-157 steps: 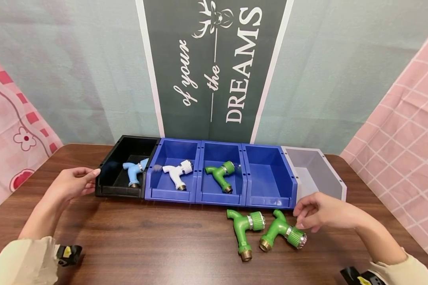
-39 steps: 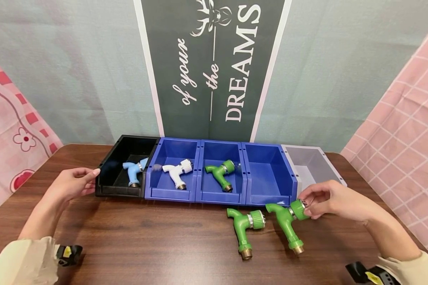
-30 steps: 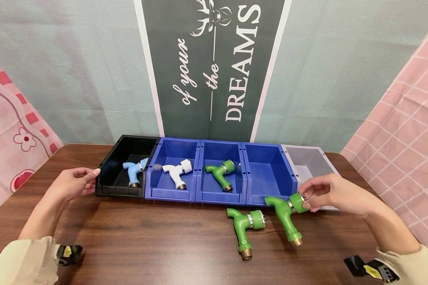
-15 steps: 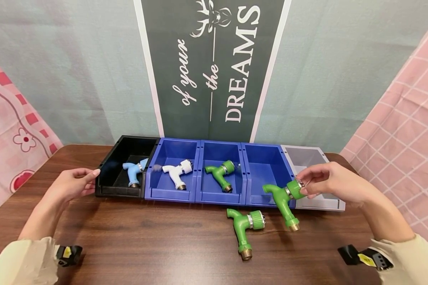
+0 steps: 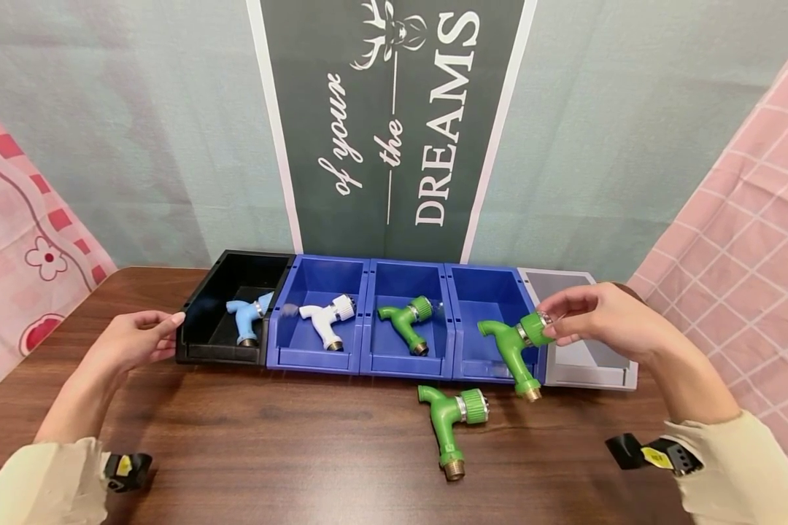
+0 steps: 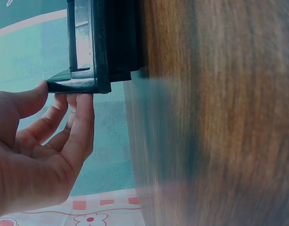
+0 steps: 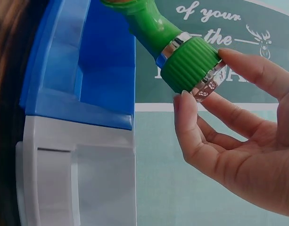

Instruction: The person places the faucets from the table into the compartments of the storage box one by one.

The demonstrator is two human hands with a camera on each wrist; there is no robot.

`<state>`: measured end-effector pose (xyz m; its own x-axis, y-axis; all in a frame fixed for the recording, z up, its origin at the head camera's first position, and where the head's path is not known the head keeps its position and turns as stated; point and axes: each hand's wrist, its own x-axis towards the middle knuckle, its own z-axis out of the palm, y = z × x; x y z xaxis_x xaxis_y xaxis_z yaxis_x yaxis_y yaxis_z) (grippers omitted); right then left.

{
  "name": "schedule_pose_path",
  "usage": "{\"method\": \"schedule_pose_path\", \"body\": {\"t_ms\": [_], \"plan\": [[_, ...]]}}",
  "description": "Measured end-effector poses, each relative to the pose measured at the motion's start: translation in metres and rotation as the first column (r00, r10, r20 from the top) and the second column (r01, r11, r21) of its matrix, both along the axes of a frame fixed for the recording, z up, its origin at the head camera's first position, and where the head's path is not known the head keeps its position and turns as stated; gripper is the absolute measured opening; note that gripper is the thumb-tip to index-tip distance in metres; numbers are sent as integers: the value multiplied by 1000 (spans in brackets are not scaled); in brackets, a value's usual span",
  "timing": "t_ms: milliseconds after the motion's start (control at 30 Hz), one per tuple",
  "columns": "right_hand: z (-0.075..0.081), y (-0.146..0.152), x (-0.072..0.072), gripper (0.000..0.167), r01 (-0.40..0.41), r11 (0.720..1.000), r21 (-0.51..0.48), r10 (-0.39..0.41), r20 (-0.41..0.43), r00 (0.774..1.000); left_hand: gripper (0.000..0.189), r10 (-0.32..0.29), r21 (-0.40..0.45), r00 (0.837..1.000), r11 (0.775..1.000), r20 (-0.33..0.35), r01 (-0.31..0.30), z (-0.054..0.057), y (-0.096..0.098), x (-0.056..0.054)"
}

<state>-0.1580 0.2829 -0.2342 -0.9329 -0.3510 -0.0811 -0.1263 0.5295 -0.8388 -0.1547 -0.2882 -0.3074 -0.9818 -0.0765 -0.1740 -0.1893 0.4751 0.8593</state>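
Raised from the brown wooden tabletop [image 5: 269, 452] since the oldest head view, the green tap with a ribbed knob and brass threaded end [image 5: 514, 355] now hangs by the rightmost blue plastic bin [image 5: 476, 370]. From my head camera its spout overlaps the bin's opening and its brass end reaches below the front lip; I can't tell whether it touches the lip.

On my right, the bare right hand [image 5: 604, 321] pinches the tap only at the chrome-capped end of its knob, between thumb and fingers. My left hand [image 5: 134, 339] pinches the side wall of the black plastic bin [image 5: 219, 354], thumb against fingertips.

That grip on one end is what I'd watch: with the body and brass hanging off to one side, I judge the tap could swivel or slip out of the fingertips. Carried forward this low, the brass end might also catch the lip and shove the bin out of line. Drifting toward my right could bring it against the grey plastic bin [image 5: 587, 375].

Compared with half a second ago, the tap and right hand are higher and farther from me. The left hand keeps its place, and the second green tap [image 5: 443, 421] lies on the tabletop as before.
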Motion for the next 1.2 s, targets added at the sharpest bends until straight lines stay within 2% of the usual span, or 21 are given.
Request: {"method": "schedule_pose_path", "body": {"t_ms": [233,533,967,1200], "plan": [[2,-5,-7,38,46,999,-12,-46,30,998,43,-2,3,1000,1000,2,2,0,0,0],[4,-8,-13,38,52,998,-33,-50,58,997,43,-5,1,1000,1000,1,5,0,0,1],[9,-14,-26,33,75,992,-102,-71,44,997,45,0,6,1000,1000,9,0,0,-1,2],[14,-19,-32,42,114,992,-58,-111,44,993,47,-1,-8,1000,1000,13,1,1,0,1]]}}
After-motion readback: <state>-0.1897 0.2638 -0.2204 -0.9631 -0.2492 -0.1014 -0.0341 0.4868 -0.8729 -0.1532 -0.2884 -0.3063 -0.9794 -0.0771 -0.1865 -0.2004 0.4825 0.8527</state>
